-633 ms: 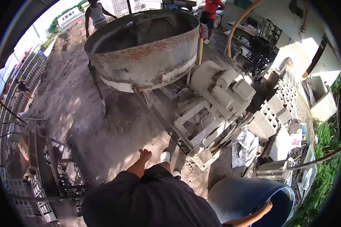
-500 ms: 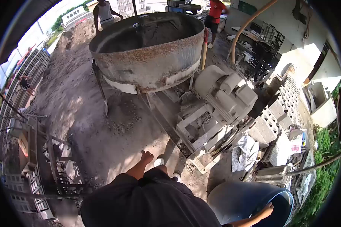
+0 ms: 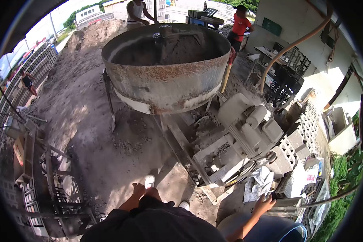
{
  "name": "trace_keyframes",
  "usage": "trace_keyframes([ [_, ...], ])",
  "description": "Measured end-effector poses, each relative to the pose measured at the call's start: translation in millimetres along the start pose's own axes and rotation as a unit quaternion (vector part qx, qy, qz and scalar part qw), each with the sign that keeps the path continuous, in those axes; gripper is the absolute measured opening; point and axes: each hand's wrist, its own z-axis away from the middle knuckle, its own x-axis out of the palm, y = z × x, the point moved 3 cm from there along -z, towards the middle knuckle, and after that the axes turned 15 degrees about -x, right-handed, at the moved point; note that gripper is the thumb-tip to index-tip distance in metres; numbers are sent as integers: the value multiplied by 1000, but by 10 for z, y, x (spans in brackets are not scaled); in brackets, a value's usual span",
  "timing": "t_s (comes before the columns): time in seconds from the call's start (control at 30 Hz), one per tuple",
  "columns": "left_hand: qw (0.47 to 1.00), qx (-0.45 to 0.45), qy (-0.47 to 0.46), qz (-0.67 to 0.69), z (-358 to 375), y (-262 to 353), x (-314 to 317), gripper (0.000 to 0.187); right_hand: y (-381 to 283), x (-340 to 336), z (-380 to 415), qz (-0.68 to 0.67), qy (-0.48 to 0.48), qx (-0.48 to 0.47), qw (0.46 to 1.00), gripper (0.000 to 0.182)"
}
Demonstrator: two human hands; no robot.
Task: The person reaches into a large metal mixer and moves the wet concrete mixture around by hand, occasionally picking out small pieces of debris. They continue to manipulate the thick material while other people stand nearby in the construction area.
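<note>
The right hand (image 3: pixel 264 203) has lifted off the blue barrel (image 3: pixel 266 232) rim and now hangs open just above it; the left hand (image 3: pixel 138 189) swings loose and empty near the mixer (image 3: pixel 169 76).

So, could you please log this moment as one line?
left hand: empty, hanging by thigh | right hand: open, above blue barrel rim, not gripping | ahead: rusty mixer drum, motor
</note>
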Motion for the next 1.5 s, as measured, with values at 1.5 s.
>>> trace_keyframes([
  [1.5, 961, -17, -33, 272, -6177, -2920, -5680, 63, -9172, 1711, -1605, -53, -285, -321, 901, 49],
])
